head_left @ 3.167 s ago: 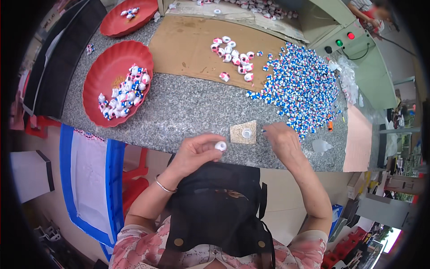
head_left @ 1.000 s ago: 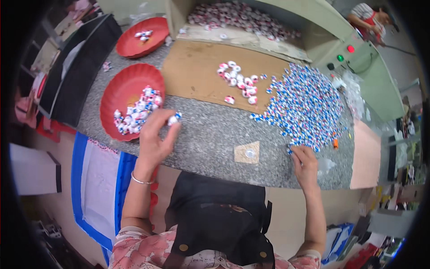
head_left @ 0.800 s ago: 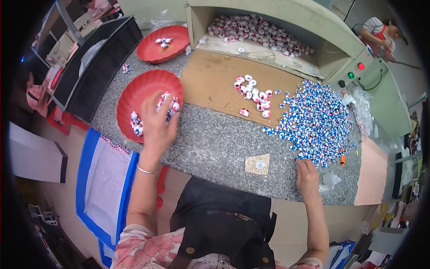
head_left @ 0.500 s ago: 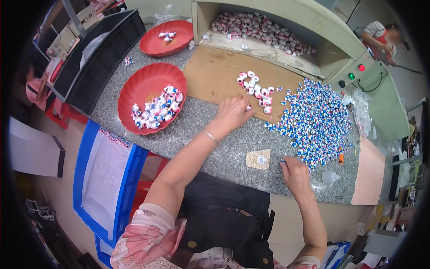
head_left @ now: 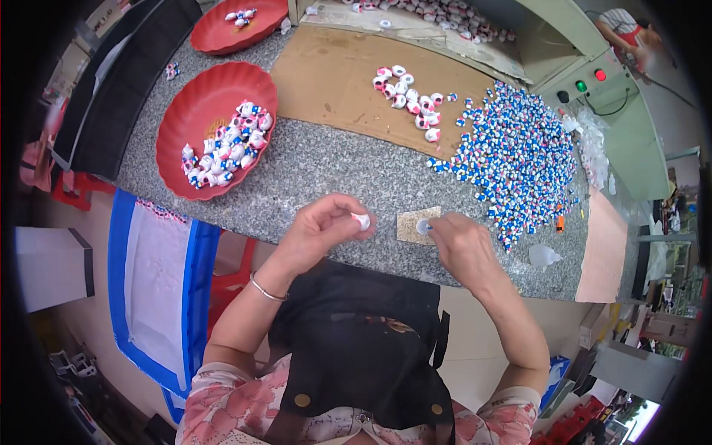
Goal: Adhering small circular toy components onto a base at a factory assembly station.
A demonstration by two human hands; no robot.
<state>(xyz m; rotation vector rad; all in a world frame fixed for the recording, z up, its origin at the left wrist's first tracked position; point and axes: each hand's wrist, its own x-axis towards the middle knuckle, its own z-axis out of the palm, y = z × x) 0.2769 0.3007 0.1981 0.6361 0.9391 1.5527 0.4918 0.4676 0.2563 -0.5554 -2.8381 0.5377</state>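
Note:
My left hand (head_left: 319,230) is raised over the counter's front edge, pinching a small white-and-pink figure head (head_left: 362,221) between thumb and fingertips. The fingers of my right hand (head_left: 467,248) are pinched together at a small round clear dish (head_left: 423,226). A tiny blue piece (head_left: 431,225) shows at those fingertips, largely hidden. Under the dish lies a speckled beige pad (head_left: 409,228). Farther off, several similar white-and-pink heads (head_left: 400,93) lie on a cardboard sheet (head_left: 326,81). To the right spreads a big heap of small blue-and-white pieces (head_left: 519,159).
At left, a red bowl (head_left: 200,96) holds assembled white-and-blue figures; another red bowl (head_left: 252,33) stands behind it. A pale green cabinet (head_left: 627,137) with more heads inside borders the back. A clear squeeze bottle (head_left: 544,255) lies right. A blue-rimmed tray (head_left: 119,274) sits below the counter.
My left hand has drawn back from the heads on the cardboard toward me, carrying one head. My right hand has moved left to the small dish. The whole view has shifted.

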